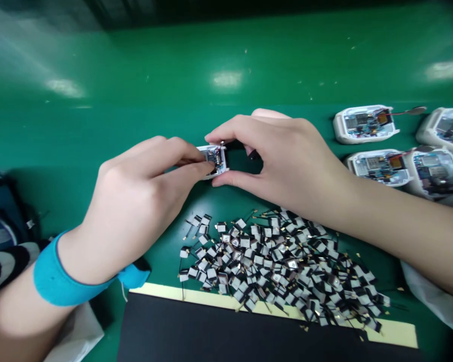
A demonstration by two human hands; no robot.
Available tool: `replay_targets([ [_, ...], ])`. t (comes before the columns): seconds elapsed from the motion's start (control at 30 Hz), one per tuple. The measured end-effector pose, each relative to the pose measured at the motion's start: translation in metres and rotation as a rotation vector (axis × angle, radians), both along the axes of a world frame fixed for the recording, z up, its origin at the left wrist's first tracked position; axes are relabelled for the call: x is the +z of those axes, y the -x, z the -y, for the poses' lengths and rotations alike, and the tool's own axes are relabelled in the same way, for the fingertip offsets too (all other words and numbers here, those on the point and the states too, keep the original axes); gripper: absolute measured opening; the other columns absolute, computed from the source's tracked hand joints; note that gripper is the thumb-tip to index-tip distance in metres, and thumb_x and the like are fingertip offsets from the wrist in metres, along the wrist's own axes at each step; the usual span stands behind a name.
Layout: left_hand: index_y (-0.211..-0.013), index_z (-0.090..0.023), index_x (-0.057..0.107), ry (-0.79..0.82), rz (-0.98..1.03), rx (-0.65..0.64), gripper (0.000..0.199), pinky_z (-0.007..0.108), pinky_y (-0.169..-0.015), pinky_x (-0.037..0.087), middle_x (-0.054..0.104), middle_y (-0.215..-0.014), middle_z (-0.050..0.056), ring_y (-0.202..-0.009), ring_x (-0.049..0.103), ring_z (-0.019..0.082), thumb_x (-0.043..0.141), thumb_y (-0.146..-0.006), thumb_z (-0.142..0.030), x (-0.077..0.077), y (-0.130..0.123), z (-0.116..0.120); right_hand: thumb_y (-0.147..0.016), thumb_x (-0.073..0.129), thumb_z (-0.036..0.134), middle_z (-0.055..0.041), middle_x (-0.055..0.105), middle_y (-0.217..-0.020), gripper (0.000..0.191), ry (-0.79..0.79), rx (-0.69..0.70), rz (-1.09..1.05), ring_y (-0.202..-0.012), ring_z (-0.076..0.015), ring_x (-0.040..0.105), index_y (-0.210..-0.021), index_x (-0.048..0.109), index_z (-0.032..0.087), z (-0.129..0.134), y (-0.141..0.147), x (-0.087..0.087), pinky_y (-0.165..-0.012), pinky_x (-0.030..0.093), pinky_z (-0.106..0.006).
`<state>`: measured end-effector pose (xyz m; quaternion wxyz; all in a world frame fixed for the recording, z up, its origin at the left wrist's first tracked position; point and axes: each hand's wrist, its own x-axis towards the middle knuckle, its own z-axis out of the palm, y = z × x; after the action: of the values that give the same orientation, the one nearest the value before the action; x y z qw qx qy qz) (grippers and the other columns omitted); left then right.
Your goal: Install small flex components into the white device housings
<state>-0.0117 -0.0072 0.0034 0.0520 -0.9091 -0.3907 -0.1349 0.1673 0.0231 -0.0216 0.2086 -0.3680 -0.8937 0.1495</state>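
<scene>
A small white plastic device housing point(219, 160) with an exposed circuit board lies between my hands at mid-view. My right hand point(283, 153) grips its right end, index finger at the far corner and thumb at the near one. From the left, my left hand point(147, 193) reaches over the housing, thumb and fingers drawn together on the board. Those fingers cover the housing's left part, and whatever they may pinch is hidden. Nearer to me lies a heap of small black and pale square parts with thin cable tails point(264, 261).
Several white housings with circuit boards point(366, 124) stand at the right, some with a wired round part. A black sheet with a pale yellow edge point(166, 295) lies in front. A blue object point(2, 216) sits at far left on the green work surface point(166, 75).
</scene>
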Motion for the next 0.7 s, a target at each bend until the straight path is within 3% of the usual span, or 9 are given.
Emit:
replay_targets([
  [0.33, -0.084, -0.019, 0.063, 0.073, 0.035, 0.123, 0.014, 0.022, -0.063, 0.043, 0.061, -0.087, -0.002, -0.080, 0.056, 0.012, 0.049, -0.083, -0.022, -0.0007, -0.0035, 0.0025, -0.073, 0.063, 0.034, 0.0002, 0.059, -0.093, 0.033, -0.011, -0.024, 0.007, -0.080, -0.0155, 0.054, -0.098, 0.049, 0.017, 0.0001, -0.0002, -0.0004, -0.071, 0.042, -0.029],
  [0.53, -0.083, -0.019, 0.064, 0.090, 0.061, 0.107, 0.015, 0.022, -0.061, 0.043, 0.062, -0.086, -0.001, -0.078, 0.056, 0.012, 0.049, -0.083, -0.020, -0.0010, -0.0040, 0.0005, -0.074, 0.063, 0.032, -0.0013, 0.059, -0.092, 0.033, -0.017, -0.010, 0.000, -0.080, -0.0158, 0.053, -0.099, 0.051, 0.014, 0.0001, -0.0005, 0.0006, -0.070, 0.042, -0.028],
  [0.7, -0.083, -0.018, 0.064, 0.105, 0.053, 0.145, 0.015, 0.022, -0.063, 0.043, 0.061, -0.086, -0.001, -0.079, 0.056, 0.012, 0.048, -0.083, -0.021, -0.0003, -0.0052, 0.0016, -0.074, 0.062, 0.033, -0.0018, 0.057, -0.094, 0.034, 0.045, -0.018, 0.016, -0.084, -0.0184, 0.053, -0.101, 0.048, 0.018, 0.0002, 0.0006, -0.0007, -0.074, 0.042, -0.031],
])
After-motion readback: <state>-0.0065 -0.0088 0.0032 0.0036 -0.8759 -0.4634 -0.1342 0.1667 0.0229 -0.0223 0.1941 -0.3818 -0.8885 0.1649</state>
